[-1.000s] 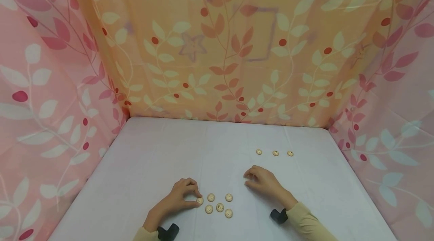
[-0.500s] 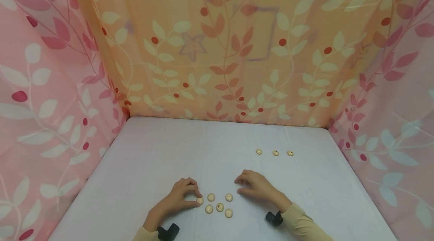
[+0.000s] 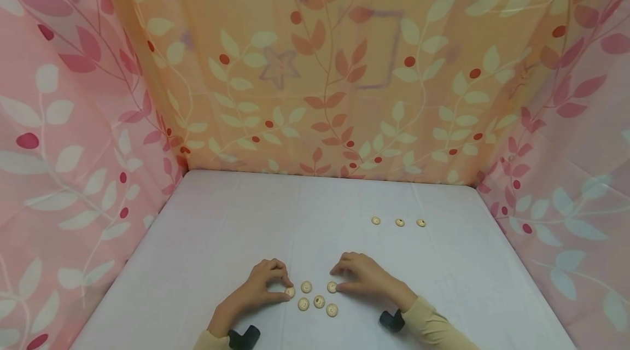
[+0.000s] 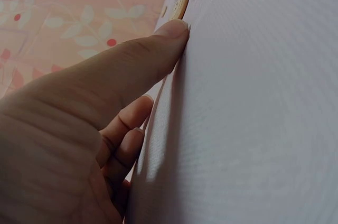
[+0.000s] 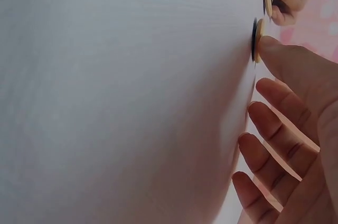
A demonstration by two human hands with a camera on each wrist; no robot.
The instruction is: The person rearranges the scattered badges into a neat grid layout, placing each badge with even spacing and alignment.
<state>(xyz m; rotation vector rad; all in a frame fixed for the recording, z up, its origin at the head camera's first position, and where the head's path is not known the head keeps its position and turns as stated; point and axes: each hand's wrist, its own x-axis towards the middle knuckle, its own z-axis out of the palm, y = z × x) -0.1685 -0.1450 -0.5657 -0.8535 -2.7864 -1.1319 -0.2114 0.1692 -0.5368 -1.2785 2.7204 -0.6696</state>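
A pale button [image 3: 290, 292], well in front of the tabletop's [image 3: 236, 213] back edge, is pinched by the left hand [image 3: 261, 281]. Five buttons [image 3: 319, 301] lie just right; the right hand's [image 3: 366, 276] thumb meets the back-right one, its fingers loose, ungripping. Three more buttons [image 3: 400, 222] line up toward the back right corner.

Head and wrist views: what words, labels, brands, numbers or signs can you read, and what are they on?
No legible text anywhere.
Wood-coloured discs: tiny dark marks, too small to read.
Leaf-patterned curtain: a faint star outline and rectangle outline, but no writing visible.
Black wrist devices: nothing legible.
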